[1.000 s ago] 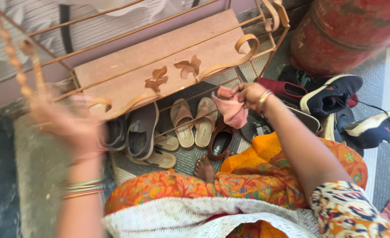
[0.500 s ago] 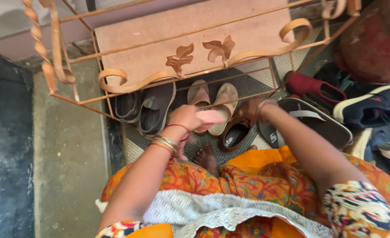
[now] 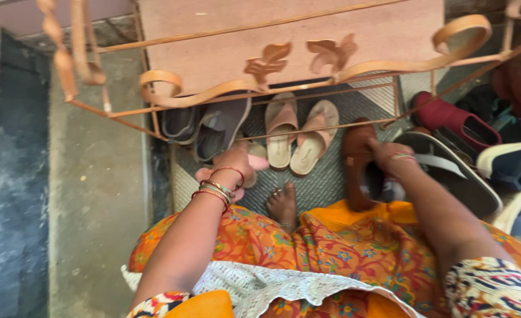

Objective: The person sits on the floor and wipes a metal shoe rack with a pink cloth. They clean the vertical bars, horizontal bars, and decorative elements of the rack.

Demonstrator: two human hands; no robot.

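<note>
Left hand: the left hand [image 3: 232,160] is closing around a pink cloth [image 3: 254,163], pressing it down near the front left corner of the woven mat [image 3: 322,185], just below the grey shoes [image 3: 220,126].
Right hand: the right hand [image 3: 388,158] is gripping a brown shoe [image 3: 360,168], lifting it tilted over the right part of the mat; it is blurring in the picture.
Rack: a rusty orange metal rack [image 3: 284,82] with leaf ornaments is standing over the mat's far edge.
Sandals: a pair of pink sandals [image 3: 298,132] is lying under the rack, between the two hands.
Foot: a bare foot [image 3: 283,203] is resting at the mat's near edge.
Right side: a black sandal [image 3: 448,171] and a maroon shoe [image 3: 454,121] are lying beside the right wrist.
</note>
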